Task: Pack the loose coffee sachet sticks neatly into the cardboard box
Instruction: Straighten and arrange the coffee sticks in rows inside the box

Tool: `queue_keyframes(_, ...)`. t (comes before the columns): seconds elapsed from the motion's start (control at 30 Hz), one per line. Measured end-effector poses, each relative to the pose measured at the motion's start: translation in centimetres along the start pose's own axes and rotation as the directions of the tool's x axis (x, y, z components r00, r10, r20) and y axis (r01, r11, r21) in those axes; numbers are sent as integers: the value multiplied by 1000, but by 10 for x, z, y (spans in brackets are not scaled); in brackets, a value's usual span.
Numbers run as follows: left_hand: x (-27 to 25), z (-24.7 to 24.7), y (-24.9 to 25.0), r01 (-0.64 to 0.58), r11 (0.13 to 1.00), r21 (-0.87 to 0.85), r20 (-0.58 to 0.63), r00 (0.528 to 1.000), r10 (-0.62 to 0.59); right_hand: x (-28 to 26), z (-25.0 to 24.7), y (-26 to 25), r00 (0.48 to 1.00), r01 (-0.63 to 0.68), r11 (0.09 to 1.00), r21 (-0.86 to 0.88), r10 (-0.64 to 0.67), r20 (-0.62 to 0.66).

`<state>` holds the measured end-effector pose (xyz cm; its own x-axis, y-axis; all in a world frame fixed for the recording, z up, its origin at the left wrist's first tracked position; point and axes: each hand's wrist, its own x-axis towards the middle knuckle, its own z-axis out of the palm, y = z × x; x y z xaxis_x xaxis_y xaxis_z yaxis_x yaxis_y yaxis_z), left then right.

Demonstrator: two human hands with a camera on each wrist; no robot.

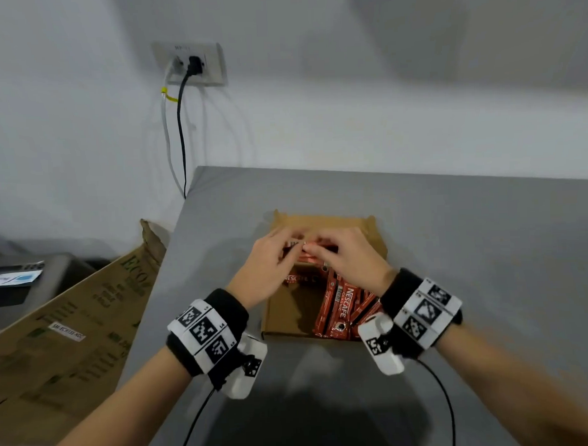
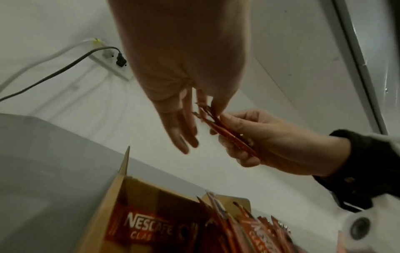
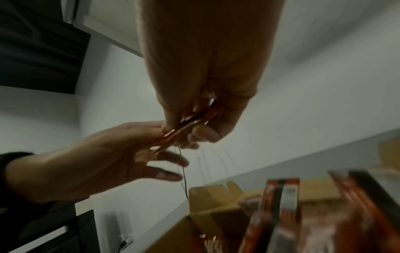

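Observation:
An open cardboard box lies on the grey table, straight in front of me. Several red Nescafe sachet sticks stand packed along its right side; the left part shows bare cardboard. Above the box's far end, both hands hold a small bundle of red sachets between them. My right hand grips the bundle's right part, fingers curled round it. My left hand pinches the bundle's left end with thumb and forefinger, its other fingers straight. The bundle is blurred in the right wrist view.
A large printed cardboard carton leans beside the table's left edge. A wall socket with a black and a white cable hangs behind on the left. Bare grey table stretches right of the box. Wrist-camera cables trail toward me.

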<state>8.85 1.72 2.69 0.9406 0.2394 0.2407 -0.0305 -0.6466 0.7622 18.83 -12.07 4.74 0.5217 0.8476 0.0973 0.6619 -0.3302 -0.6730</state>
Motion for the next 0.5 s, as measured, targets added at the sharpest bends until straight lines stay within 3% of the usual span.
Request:
queue_keyframes(0.07, -4, 3, -1, -5, 1000, -17, -26, 1000, 4, -8, 10, 0, 1000, -10, 999, 38, 10, 10)
queue_keyframes(0.17, -8, 3, -6, 104, 989, -104, -132, 984, -118, -17, 20, 6, 993, -7, 997, 74, -2, 115)
queue_keyframes(0.23, -9, 1, -10, 128, 984, -127, -163, 976, -148, -22, 24, 10, 998, 39, 999, 14, -40, 58)
queue_keyframes(0.33, -12, 2, -9, 144, 980, -141, -155, 974, -165, -26, 24, 10, 989, 130, 991, -37, -132, -66)
queue_keyframes(0.4, -17, 2, -10, 160, 969, -189, -146, 971, -189, -27, 22, 8, 995, 79, 997, -18, -80, -63)
queue_keyframes(0.5, -25, -1, -10, 189, 939, -286, -23, 979, -204, -31, 19, 12, 998, -33, 999, 43, 36, -61)
